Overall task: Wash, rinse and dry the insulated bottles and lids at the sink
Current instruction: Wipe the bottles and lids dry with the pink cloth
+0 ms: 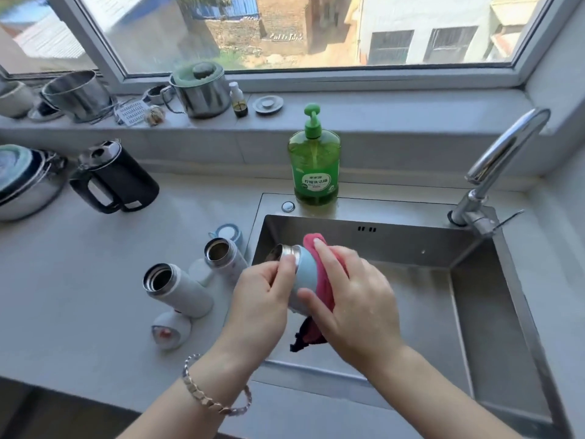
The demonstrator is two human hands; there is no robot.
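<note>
Gripping the light blue bottle near its steel mouth, the left hand holds it tilted over the sink, and the right hand is clamped round its body with a pink cloth. A white bottle and a second bottle, both open, sit on the worktop just left of it.

bright daylight from window, soft focus, wide-angle edge bending

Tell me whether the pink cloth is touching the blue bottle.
Touching. The head view shows the right hand pressing the pink cloth against the blue bottle's side, with no gap.
</note>
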